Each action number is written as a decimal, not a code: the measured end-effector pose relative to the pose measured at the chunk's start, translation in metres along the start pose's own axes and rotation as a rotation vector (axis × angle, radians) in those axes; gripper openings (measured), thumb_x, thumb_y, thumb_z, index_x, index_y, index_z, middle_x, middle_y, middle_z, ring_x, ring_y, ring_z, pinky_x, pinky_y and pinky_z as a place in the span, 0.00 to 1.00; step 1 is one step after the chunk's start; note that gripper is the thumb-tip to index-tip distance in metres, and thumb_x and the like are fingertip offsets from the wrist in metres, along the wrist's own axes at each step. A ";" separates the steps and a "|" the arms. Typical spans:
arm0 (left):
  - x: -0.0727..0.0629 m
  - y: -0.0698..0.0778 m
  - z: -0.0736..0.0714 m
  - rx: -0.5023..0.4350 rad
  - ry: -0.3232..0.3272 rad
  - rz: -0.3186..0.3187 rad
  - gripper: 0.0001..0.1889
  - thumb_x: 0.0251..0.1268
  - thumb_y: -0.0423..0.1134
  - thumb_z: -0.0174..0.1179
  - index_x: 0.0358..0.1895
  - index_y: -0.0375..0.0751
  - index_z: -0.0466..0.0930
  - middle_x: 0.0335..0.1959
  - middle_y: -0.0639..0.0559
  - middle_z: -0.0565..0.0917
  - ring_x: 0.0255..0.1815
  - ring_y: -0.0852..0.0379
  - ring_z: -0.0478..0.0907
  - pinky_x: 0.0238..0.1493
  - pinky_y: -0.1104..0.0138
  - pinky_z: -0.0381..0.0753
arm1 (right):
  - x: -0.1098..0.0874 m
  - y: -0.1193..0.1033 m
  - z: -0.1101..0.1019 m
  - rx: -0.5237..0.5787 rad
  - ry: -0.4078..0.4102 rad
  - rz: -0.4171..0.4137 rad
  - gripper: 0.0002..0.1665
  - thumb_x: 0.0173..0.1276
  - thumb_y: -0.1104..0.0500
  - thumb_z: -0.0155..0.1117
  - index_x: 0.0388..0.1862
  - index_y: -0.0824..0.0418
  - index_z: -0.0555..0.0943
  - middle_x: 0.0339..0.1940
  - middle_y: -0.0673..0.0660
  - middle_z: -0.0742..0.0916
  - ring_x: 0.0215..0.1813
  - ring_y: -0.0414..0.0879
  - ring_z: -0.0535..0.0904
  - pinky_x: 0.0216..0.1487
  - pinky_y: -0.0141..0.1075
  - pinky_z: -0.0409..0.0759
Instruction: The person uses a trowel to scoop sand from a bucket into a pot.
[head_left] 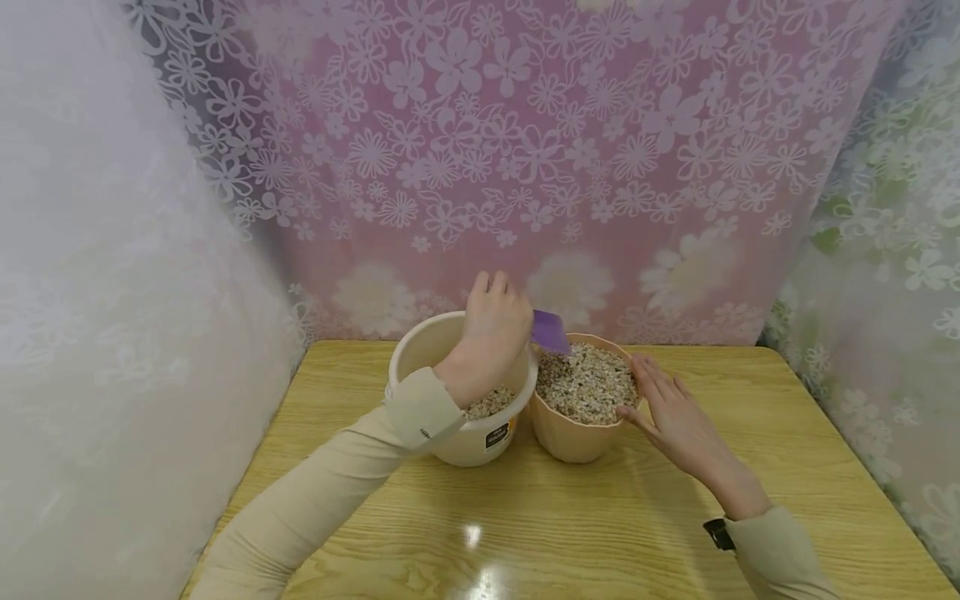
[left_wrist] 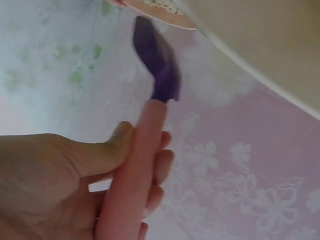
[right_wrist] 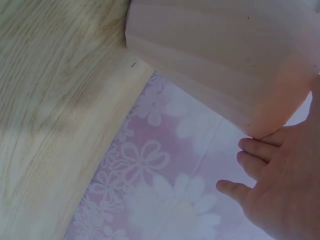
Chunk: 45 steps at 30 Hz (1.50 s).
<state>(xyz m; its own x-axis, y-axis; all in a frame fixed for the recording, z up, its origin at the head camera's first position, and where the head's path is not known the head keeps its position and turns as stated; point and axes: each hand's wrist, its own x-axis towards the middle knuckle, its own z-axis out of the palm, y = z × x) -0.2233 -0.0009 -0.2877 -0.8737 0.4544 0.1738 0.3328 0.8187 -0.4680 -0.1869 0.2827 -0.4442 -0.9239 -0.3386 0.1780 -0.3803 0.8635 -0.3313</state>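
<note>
My left hand (head_left: 497,325) is raised over the white bucket and grips the pink handle of a small trowel (left_wrist: 156,67) with a purple blade. In the head view the blade is tilted over the left side of a peach plant pot (head_left: 573,437). Pale, coarse granules (head_left: 592,385) fill that pot almost to its rim. Against the pot's right side rests my right hand (head_left: 678,425), fingers fairly straight, thumb at the front rim. The white bucket (head_left: 462,450) stands just left of the pot, with more granules (head_left: 491,403) lower inside, partly hidden by my left forearm.
Both containers stand toward the back of a wood-grain table (head_left: 540,533). Behind it hangs a pink floral curtain (head_left: 480,167), with pale sheeting (head_left: 112,292) on the left and a floral sheet (head_left: 892,333) on the right.
</note>
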 end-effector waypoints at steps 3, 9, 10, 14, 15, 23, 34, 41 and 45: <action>-0.008 -0.014 0.009 -0.109 0.001 -0.042 0.11 0.70 0.44 0.64 0.51 0.48 0.80 0.47 0.53 0.81 0.53 0.53 0.70 0.58 0.59 0.65 | 0.001 0.001 0.001 -0.015 -0.002 -0.005 0.52 0.78 0.38 0.53 0.84 0.63 0.43 0.83 0.68 0.54 0.83 0.63 0.47 0.76 0.63 0.47; -0.030 -0.042 0.036 -0.284 0.104 -0.102 0.21 0.60 0.37 0.71 0.57 0.44 0.79 0.50 0.48 0.83 0.54 0.49 0.73 0.55 0.58 0.68 | 0.003 0.002 0.001 -0.032 0.018 -0.024 0.51 0.78 0.39 0.54 0.84 0.63 0.45 0.82 0.68 0.56 0.82 0.63 0.48 0.76 0.63 0.48; -0.033 -0.046 0.041 -0.310 0.124 -0.112 0.16 0.66 0.37 0.67 0.55 0.43 0.80 0.49 0.48 0.84 0.53 0.49 0.73 0.54 0.58 0.68 | 0.003 0.003 0.001 -0.036 0.016 -0.025 0.51 0.78 0.39 0.54 0.84 0.63 0.45 0.82 0.68 0.56 0.82 0.63 0.48 0.76 0.62 0.48; -0.046 -0.062 0.061 -0.421 0.168 -0.151 0.12 0.75 0.45 0.57 0.52 0.43 0.83 0.47 0.49 0.86 0.50 0.49 0.75 0.52 0.58 0.69 | 0.002 0.004 -0.001 -0.056 0.028 -0.044 0.51 0.78 0.40 0.55 0.84 0.64 0.45 0.83 0.67 0.55 0.83 0.62 0.47 0.77 0.61 0.48; -0.049 -0.065 0.066 -0.433 0.164 -0.161 0.12 0.76 0.45 0.55 0.51 0.44 0.83 0.46 0.49 0.86 0.49 0.49 0.76 0.51 0.58 0.70 | 0.003 0.004 -0.001 -0.063 0.040 -0.057 0.51 0.78 0.40 0.55 0.83 0.64 0.45 0.83 0.67 0.55 0.82 0.62 0.48 0.77 0.61 0.48; -0.059 -0.083 0.087 -0.273 0.135 -0.106 0.11 0.71 0.44 0.61 0.45 0.41 0.85 0.41 0.47 0.87 0.43 0.49 0.76 0.46 0.59 0.69 | 0.020 -0.022 -0.002 -0.070 0.139 -0.263 0.48 0.76 0.46 0.61 0.82 0.65 0.51 0.81 0.68 0.60 0.79 0.65 0.56 0.76 0.59 0.54; -0.032 -0.050 0.105 0.168 -0.188 0.098 0.04 0.69 0.42 0.66 0.41 0.52 0.89 0.42 0.54 0.89 0.56 0.50 0.77 0.60 0.58 0.69 | 0.061 -0.074 0.029 -0.041 0.163 -0.435 0.48 0.78 0.32 0.40 0.80 0.68 0.58 0.81 0.65 0.63 0.79 0.62 0.59 0.72 0.63 0.61; -0.029 -0.037 0.121 0.274 -0.360 0.145 0.10 0.78 0.43 0.55 0.47 0.53 0.88 0.45 0.55 0.87 0.46 0.53 0.75 0.51 0.61 0.70 | 0.067 -0.082 0.040 -0.054 0.152 -0.463 0.50 0.78 0.31 0.32 0.79 0.70 0.59 0.80 0.65 0.63 0.79 0.62 0.59 0.73 0.61 0.60; -0.027 -0.039 0.133 0.210 -0.306 0.118 0.10 0.76 0.42 0.57 0.46 0.53 0.89 0.43 0.54 0.88 0.47 0.51 0.78 0.54 0.58 0.72 | 0.066 -0.085 0.041 -0.056 0.157 -0.469 0.49 0.78 0.31 0.33 0.79 0.69 0.58 0.81 0.65 0.62 0.80 0.60 0.58 0.73 0.60 0.59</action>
<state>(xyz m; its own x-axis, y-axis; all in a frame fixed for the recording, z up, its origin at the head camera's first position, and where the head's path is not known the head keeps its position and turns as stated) -0.2600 -0.0916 -0.3897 -0.9099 0.3894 -0.1431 0.3849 0.6634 -0.6417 -0.2176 0.1715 -0.4420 -0.6346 -0.6392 0.4344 -0.7470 0.6515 -0.1326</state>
